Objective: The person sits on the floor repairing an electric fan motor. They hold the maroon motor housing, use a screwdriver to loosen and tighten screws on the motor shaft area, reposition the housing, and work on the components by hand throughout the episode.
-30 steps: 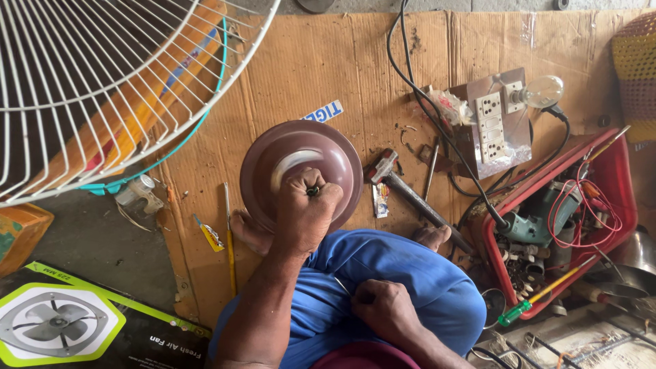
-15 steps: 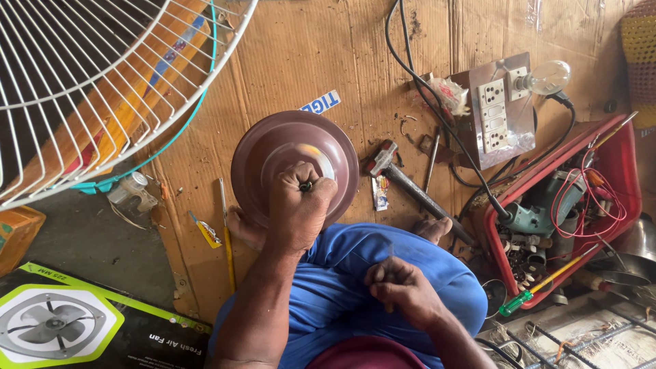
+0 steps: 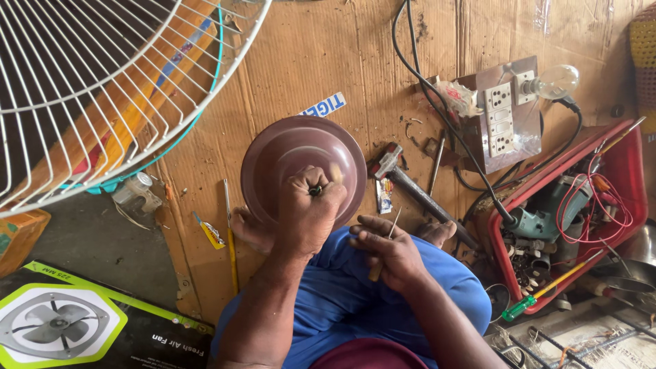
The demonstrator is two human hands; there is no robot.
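A round maroon fan motor housing (image 3: 287, 147) lies on the cardboard sheet (image 3: 328, 61) in front of my knees. My left hand (image 3: 307, 212) rests on its near edge, fist closed around a small dark part with a pale tip showing beside the thumb. My right hand (image 3: 388, 251) is lower, over my blue-clad lap, fingers closed on a thin metal tool with a wooden handle. The two hands are close but apart.
A white wire fan guard (image 3: 89, 89) fills the upper left. A hammer (image 3: 410, 188) lies right of the housing. A switchboard with a bulb (image 3: 509, 113) and black cables sit upper right, a red tool tray (image 3: 618, 164) at right, a fan box (image 3: 75, 324) lower left.
My right hand has risen from my lap toward the housing with the thin tool. My left hand stays on the housing. The view has shifted slightly.
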